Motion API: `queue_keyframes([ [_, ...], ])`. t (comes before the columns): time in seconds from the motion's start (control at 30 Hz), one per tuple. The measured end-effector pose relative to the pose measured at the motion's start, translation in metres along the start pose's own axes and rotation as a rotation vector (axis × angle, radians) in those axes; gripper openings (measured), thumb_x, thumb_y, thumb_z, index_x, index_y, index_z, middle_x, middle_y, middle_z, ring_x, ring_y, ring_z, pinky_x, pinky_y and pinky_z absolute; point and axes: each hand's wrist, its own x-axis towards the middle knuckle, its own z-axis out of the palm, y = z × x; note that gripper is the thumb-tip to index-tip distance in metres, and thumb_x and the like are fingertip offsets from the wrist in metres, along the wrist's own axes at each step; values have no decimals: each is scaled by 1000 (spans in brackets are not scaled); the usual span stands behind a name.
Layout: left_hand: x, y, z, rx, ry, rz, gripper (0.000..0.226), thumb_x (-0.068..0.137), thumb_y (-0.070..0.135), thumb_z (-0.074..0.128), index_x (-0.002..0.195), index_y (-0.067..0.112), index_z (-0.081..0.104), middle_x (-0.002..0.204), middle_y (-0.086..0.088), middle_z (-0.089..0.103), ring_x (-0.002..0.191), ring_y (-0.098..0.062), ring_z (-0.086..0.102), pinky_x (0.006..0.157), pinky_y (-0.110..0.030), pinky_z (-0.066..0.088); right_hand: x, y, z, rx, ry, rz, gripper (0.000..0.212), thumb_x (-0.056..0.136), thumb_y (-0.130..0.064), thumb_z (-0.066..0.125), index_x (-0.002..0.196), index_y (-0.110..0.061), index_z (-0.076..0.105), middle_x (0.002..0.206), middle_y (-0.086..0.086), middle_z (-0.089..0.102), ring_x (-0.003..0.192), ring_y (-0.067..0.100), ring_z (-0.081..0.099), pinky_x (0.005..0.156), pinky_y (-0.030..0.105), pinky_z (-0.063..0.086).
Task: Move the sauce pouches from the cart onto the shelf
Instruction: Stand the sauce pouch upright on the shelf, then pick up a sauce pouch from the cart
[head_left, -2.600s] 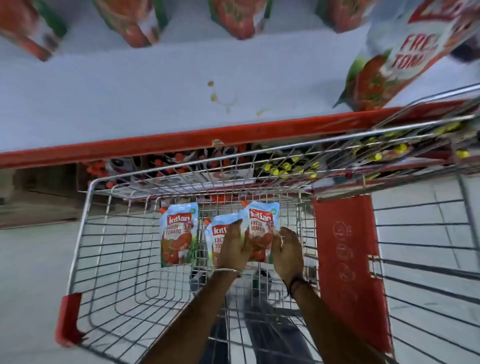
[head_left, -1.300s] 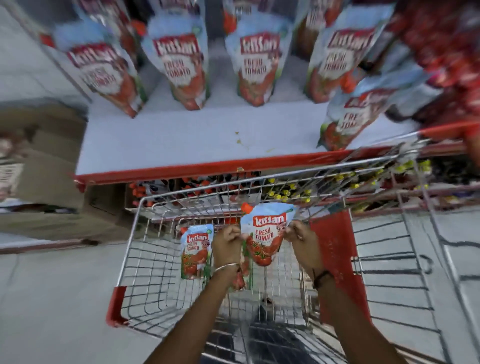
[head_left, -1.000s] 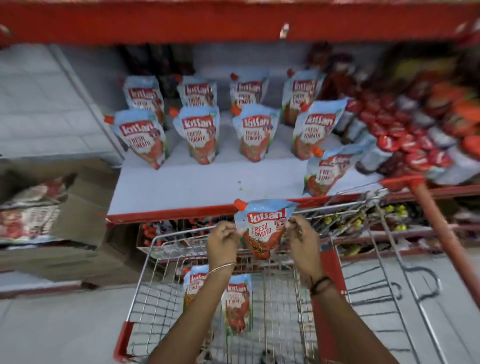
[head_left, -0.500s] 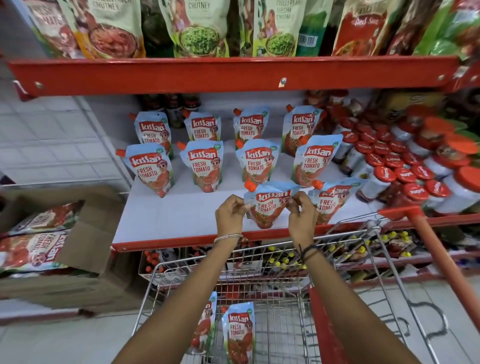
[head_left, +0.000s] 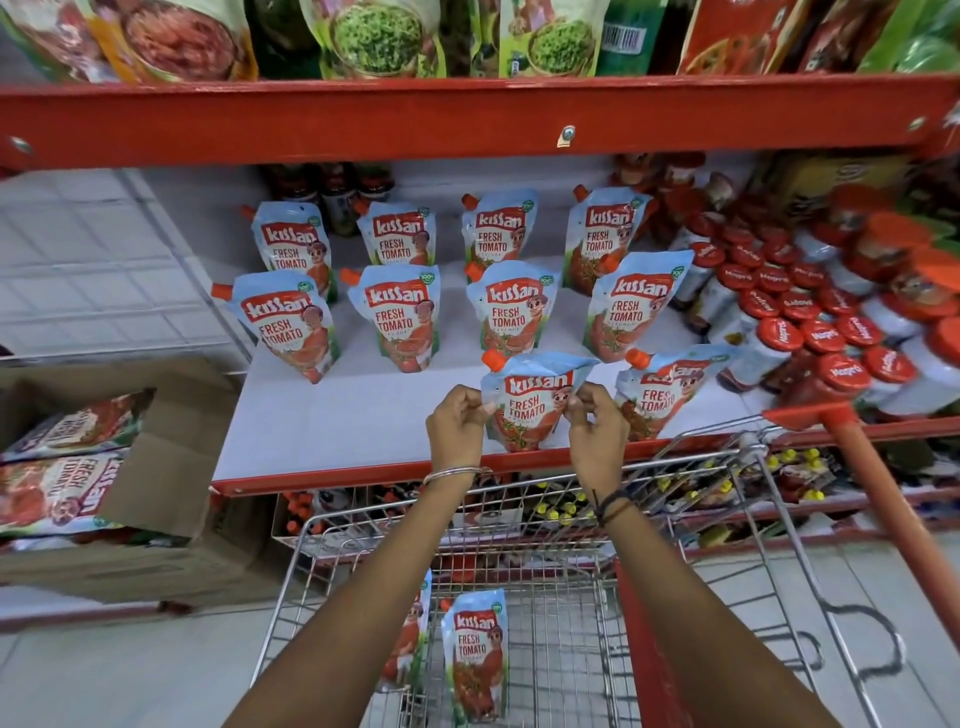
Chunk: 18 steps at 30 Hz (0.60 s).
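I hold a blue Kissan tomato sauce pouch (head_left: 530, 402) upright at the front of the white shelf (head_left: 332, 426). My left hand (head_left: 457, 423) pinches its left edge and my right hand (head_left: 597, 421) pinches its right edge. Its base is at the shelf's red front lip; whether it rests on the shelf I cannot tell. Several matching pouches (head_left: 397, 317) stand in rows behind it, and one (head_left: 660, 395) stands just to its right. Below, in the wire cart (head_left: 311, 571), two pouches remain: one (head_left: 475, 660) in plain view, another (head_left: 410, 634) partly hidden by my left forearm.
Red-capped jars (head_left: 810, 322) crowd the shelf's right side. A red upper shelf (head_left: 467, 119) carries chutney packets overhead. An open cardboard box (head_left: 130, 467) with sauce packs stands to the left. The cart's red handle (head_left: 878, 499) rises at the right.
Both hands lifted the pouch out of the cart and carried it up and forward to the shelf's front row. My view rose from the cart to the shelves.
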Motion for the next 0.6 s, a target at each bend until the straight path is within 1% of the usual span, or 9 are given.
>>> queue_keyframes([
  [0.13,-4,0,-5,-15,-25,-24,16,79,6,66,92,2,59,90,-8,65,78,-10,59,69,-8,49,-13,-2,-7,49,-53,60,23,93,-5,50,114,0,58,109,19,66,92,19,57,82,30,47],
  [0.2,-14,-4,-11,-49,-26,-13,21,82,6,63,102,7,57,98,-4,64,87,-8,60,78,-10,49,-28,0,-11,85,-60,74,27,93,-8,51,120,-1,55,113,15,64,98,17,57,84,24,48],
  [0.27,-30,-10,-20,-68,7,47,24,85,9,60,108,13,55,108,0,62,101,-8,59,89,-11,47,-49,4,-13,146,-41,102,28,94,-13,52,120,-5,54,113,9,63,101,16,58,82,15,46],
  [0.3,-40,-15,-25,-61,33,87,24,87,11,58,110,14,54,112,0,61,106,-7,58,94,-13,46,-62,7,-13,171,-36,115,27,94,-13,52,120,-6,54,112,8,63,101,16,58,82,15,45],
  [0.37,-60,-30,-34,-17,58,134,24,89,16,56,113,15,55,116,0,61,111,-6,56,97,-14,44,-90,18,-9,184,-65,138,25,94,-14,52,118,-7,54,108,7,63,99,14,59,81,15,47],
  [0.4,-70,-41,-37,11,48,116,23,89,18,56,113,16,55,116,0,61,111,-7,56,97,-15,44,-105,26,-6,178,-100,159,25,94,-15,52,118,-7,54,106,5,63,97,10,60,80,12,47],
  [0.5,-97,-83,-45,86,-19,-88,22,88,17,57,110,12,56,115,-6,61,111,-17,56,97,-30,45,-147,62,10,128,-187,235,21,93,-16,53,114,-12,56,98,-8,61,89,-9,58,72,0,45],
  [0.53,-105,-100,-47,105,-37,-184,23,88,15,58,109,8,57,115,-9,61,111,-22,55,97,-35,44,-159,76,17,115,-207,274,20,93,-14,54,113,-13,56,97,-9,60,88,-10,58,70,-1,43],
  [0.6,-119,-135,-50,123,-61,-389,23,87,11,58,109,3,57,114,-11,61,111,-28,55,95,-35,44,-183,107,30,80,-249,362,20,93,-10,54,113,-8,57,96,-3,61,87,1,60,69,2,45],
])
